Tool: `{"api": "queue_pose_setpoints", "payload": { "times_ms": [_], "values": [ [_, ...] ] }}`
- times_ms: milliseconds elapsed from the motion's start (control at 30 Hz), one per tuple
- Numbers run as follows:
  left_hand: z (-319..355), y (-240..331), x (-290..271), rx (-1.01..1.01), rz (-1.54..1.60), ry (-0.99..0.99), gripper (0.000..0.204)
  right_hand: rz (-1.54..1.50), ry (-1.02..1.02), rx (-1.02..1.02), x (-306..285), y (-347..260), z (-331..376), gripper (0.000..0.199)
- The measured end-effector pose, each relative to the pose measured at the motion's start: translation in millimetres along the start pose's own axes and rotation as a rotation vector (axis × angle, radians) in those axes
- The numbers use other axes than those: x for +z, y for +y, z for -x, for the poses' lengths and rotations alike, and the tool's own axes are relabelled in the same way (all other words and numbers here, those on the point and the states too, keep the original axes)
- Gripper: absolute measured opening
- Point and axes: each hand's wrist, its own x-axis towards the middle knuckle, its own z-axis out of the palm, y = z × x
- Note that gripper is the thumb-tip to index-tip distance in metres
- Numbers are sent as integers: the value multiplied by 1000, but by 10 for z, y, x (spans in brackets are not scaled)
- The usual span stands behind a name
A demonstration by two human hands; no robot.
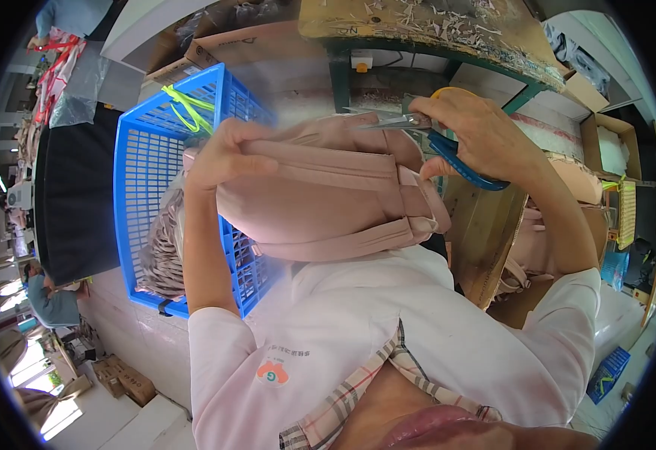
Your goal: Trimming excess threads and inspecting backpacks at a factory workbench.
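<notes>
A pink backpack (pixel 320 202) with sewn straps rests across my lap. My left hand (pixel 230 156) grips its upper left edge, with the thumb lying on the pink cloth and the other fingers behind it. My right hand (pixel 469 129) is closed around a pair of scissors (pixel 454 154) with blue and yellow handles. The metal blades point left over the far edge of the backpack, slightly parted. Whether the blades touch the cloth, I cannot tell.
Left of me stands a blue plastic crate (pixel 144 202) holding bundled strips. Cloth scraps lie on a worn worktable (pixel 418 34) ahead. On my right, an open cardboard box (pixel 485 247) holds more pink pieces. Another person (pixel 52 300) is at the far left.
</notes>
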Motion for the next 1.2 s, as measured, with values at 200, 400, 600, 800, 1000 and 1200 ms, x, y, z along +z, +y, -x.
{"api": "queue_pose_setpoints", "payload": {
  "times_ms": [200,400,600,800,1000,1200],
  "values": [
    [59,-11,-23,9,9,1,33,41,24,-65,42,27,-81,61],
    [76,14,21,-3,49,23,33,79,2,-104,18,38,-103,49],
    [92,0,-2,70,-20,-9,35,75,16,-119,-58,-9,-131,48],
    [70,23,64,114,-28,8,35,53,41,-161,30,-9,-214,53],
    [115,7,53,113,-113,22,36,59,-85,-102,-10,1,-168,54],
    [94,79,140,80,56,36,42,44,32,-220,-4,-23,-240,52]
  ]
}}
